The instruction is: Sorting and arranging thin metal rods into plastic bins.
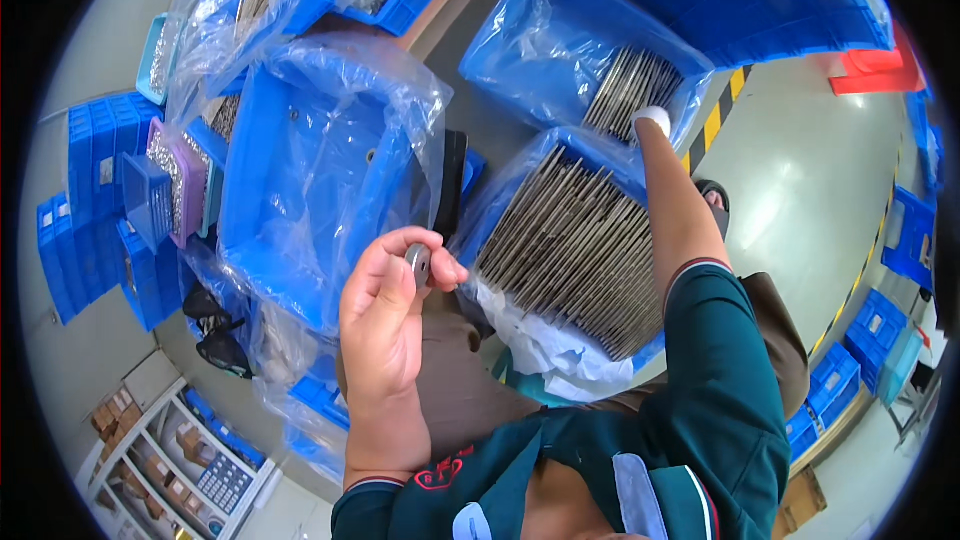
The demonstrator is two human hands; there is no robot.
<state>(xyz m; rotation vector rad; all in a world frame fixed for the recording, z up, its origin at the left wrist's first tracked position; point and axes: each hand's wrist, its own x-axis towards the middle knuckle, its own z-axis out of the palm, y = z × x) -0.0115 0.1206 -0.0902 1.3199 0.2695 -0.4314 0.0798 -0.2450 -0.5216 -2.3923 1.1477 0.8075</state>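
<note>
Left hand [385, 305] was raised close under the head camera, thumb and forefinger pinched on a small grey metal ring [418, 261], something like a washer, held edge-up above the lap. Right hand [650, 120], in a white glove, was stretched well away to the far bin of rods [630, 85]. Its fingers were hidden by the wrist and the bag plastic, so I could not tell whether they were closed on a rod or spread.

Judgement on doing this step well: the ring was small and held only at its rim, so a firm pinch with the hole turned into clear sight would serve. The right hand would do best to lift a single rod by its end rather than drag across the stack, since the rods lay packed tight and could snag the bag lining.

Count: one ring in hand. Two open blue bins held thin grey rods, the far one and the near bin of rods [575, 245] beside the right forearm; the rods were too many and too close to count. One large blue bin lined with clear plastic [300, 175] sat to the left, mostly empty, with one or two small dark pieces on its wall. Stacks of blue crates [95, 200] stood further left.
</note>
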